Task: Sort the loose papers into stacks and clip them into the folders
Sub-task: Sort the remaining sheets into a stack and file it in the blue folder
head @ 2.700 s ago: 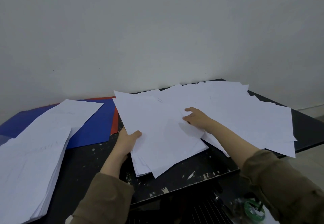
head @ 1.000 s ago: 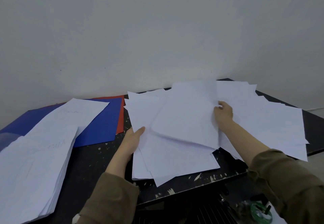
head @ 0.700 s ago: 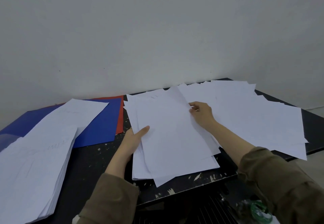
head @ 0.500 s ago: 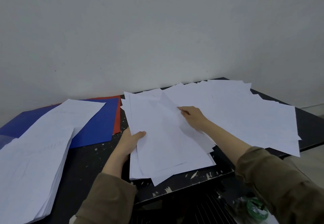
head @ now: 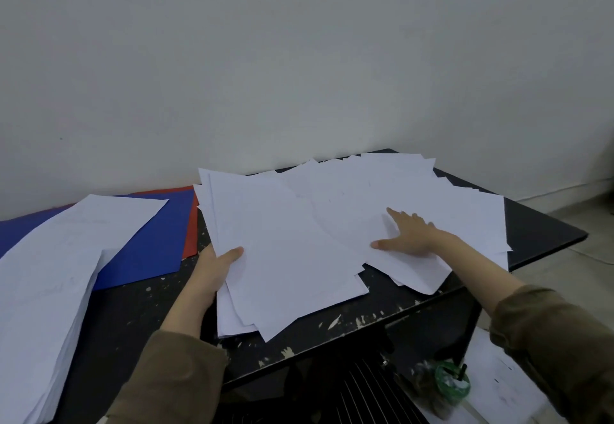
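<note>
At the middle of the black paint-flecked table lies a rough stack of white paper sheets, its near corner jutting over the table's front edge. The left hand grips the stack's left edge, thumb curled on top and the other fingers hidden beneath. Just right, overlapping it, spreads a loose fan of white papers; the right hand rests flat on it, fingers straight and spread apart. Farther left, a flat blue folder covers a red folder, and a second tall white paper stack lies across the blue one.
</note>
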